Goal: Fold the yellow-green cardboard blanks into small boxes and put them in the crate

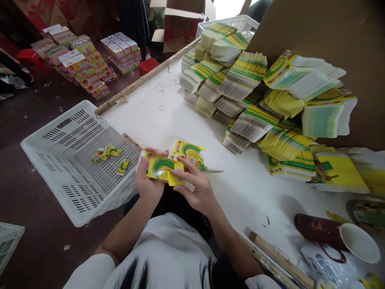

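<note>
My left hand (148, 180) is wrapped round the left end of a small yellow-and-green printed carton (161, 166), held over the table edge near my lap. At the carton's right end, the fingers of my right hand (197, 184) press on a yellow end flap (176, 178). Just behind the hands, a few flat cartons (191, 150) of the same print lie on the white table (141, 108). To the left, a white plastic basket (49, 140) holds several small yellow-green cartons (112, 151) on its floor.
Bundles of flat cartons (243, 76) are piled across the table's back right. A maroon mug (320, 228) lies tipped over at the right front, near a wooden stick (279, 257). Stacked boxes (81, 68) and a red stool (148, 65) stand on the floor beyond.
</note>
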Demonstrator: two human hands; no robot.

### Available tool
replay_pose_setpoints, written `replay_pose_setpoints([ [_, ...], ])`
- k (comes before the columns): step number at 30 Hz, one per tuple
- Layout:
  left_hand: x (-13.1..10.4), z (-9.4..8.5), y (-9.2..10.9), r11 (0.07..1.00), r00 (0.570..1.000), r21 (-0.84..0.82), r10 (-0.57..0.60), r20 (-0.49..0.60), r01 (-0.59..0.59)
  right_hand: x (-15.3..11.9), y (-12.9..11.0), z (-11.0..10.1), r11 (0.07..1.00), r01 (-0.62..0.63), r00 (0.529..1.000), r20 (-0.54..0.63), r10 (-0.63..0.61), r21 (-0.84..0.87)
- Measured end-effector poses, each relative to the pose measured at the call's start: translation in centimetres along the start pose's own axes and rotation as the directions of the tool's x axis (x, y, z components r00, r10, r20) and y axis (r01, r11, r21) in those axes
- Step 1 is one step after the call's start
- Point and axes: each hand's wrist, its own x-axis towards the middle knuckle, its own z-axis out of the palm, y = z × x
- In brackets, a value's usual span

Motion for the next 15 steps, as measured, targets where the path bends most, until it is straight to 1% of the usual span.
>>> replay_pose_setpoints([
  [3, -0.4, 0.5, -0.7, 1.000, 1.000, -0.020, 0.002, 0.011, -0.001, 0.2, 0.1, 1.1, 0.995, -0.087, 0.987, -0.135, 0.092, 0.044],
  [4, -0.4, 0.6, -0.9, 1.000, 1.000, -0.023, -0.004, 0.007, 0.005, 0.2, 0.1, 1.5, 0.992, -0.107, 0.980, -0.159, 0.116, 0.063],
  [5, -0.5, 0.7, -1.0, 1.000, 1.000, -0.021, -0.014, 0.003, 0.014, 0.2, 0.1, 1.8, 0.989, -0.123, 0.978, -0.162, 0.135, 0.079],
  [7, -0.2, 0.4, -0.7, 1.000, 1.000, 0.010, -0.027, 0.004, 0.027, 0.2, 0.2, 1.7, 0.987, -0.130, 0.984, -0.106, 0.141, 0.098],
  [8, 0.2, 0.0, -0.2, 0.999, 1.000, 0.041, -0.004, 0.007, 0.004, 0.2, 0.3, 1.2, 0.987, -0.125, 0.989, -0.070, 0.133, 0.101],
  [9, 0.7, -0.5, 0.4, 0.995, 0.998, 0.085, 0.060, 0.003, -0.060, 0.2, 0.5, 0.5, 0.989, -0.119, 0.991, -0.054, 0.125, 0.091],
  [10, 1.3, -1.3, 1.3, 0.977, 0.989, 0.155, 0.150, -0.001, -0.148, 0.1, 0.8, -0.3, 0.992, -0.115, 0.990, -0.071, 0.119, 0.058],
  [11, 2.1, -2.3, 2.3, 0.932, 0.960, 0.239, 0.281, -0.007, -0.272, 0.1, 1.2, -1.3, 0.993, -0.121, 0.985, -0.122, 0.119, -0.005],
  [12, 2.9, -3.4, 3.3, 0.843, 0.900, 0.357, 0.435, -0.017, -0.401, 0.0, 1.7, -2.2, 0.985, -0.141, 0.974, -0.192, 0.120, -0.098],
  [13, 3.7, -4.6, 4.2, 0.745, 0.858, 0.498, 0.513, -0.003, -0.444, 0.0, 2.3, -3.0, 0.963, -0.173, 0.959, -0.259, 0.117, -0.207],
  [14, 4.4, -5.8, 5.0, 0.606, 0.769, 0.614, 0.639, 0.002, -0.505, -0.1, 3.0, -3.6, 0.927, -0.207, 0.948, -0.298, 0.111, -0.313],
  [15, 4.9, -6.8, 5.6, 0.479, 0.719, 0.718, 0.693, 0.045, -0.506, -0.2, 3.6, -4.0, 0.884, -0.237, 0.945, -0.306, 0.114, -0.403],
])
